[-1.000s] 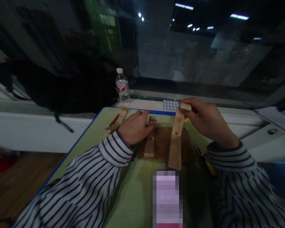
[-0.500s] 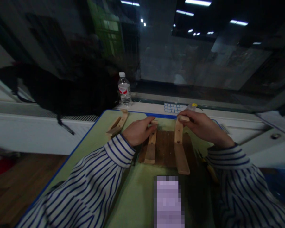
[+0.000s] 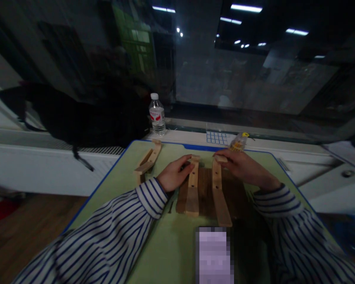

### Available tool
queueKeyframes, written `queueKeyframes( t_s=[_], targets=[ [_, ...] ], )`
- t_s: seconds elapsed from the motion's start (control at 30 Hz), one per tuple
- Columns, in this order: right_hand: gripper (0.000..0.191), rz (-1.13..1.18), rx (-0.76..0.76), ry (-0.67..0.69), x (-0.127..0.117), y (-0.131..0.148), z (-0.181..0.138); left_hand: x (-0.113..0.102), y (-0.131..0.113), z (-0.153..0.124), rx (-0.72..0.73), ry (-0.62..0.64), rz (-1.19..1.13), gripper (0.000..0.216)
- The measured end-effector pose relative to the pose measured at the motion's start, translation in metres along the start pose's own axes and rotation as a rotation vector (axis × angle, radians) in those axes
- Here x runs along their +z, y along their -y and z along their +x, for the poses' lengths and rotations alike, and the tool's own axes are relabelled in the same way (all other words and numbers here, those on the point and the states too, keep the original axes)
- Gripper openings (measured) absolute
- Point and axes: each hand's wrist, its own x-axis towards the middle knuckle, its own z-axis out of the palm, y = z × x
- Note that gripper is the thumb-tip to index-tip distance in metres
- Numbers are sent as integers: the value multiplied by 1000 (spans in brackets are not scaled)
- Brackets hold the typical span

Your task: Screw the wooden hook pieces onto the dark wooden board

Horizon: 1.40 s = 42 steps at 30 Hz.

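My left hand is closed on the far end of a pale wooden leg piece with drilled holes. My right hand pinches the top of a similar wooden leg piece, which leans at a slight slant. Both pieces stand side by side, a gap between them, over a brown wooden board. Whether they touch the board or are held just above it, I cannot tell. Left of my left hand, a joined pair of wooden pieces rests on the green tabletop.
A small screw-like item lies left of the board. A blurred-out phone-like rectangle is at the near edge. On the sill stand a water bottle and a small yellow-topped bag. A black bag lies at the left.
The two held leg pieces have come closer together, the right one shifting left with my right hand. The left piece now stands straighter. The whole view has shifted slightly.
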Motion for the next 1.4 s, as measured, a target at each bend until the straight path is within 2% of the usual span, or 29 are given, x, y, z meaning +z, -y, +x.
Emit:
queueKeyframes(
  t_s=[0.27,0.47,0.93,1.17,1.4],
  targets=[
    [24,29,61,31,14,1,6,12,4,-7,11,-97,-104,45],
    [23,-37,104,28,21,6,5,9,4,-8,-25,-76,-69,40],
    [28,-62,111,-109,34,7,5,6,0,-8,-29,-35,-14,39],
    [24,4,97,-43,33,11,4,6,1,-8,-22,-23,-40,39],
    [28,-2,105,-50,37,11,5,6,2,-8,-11,-27,-10,40]
  ],
)
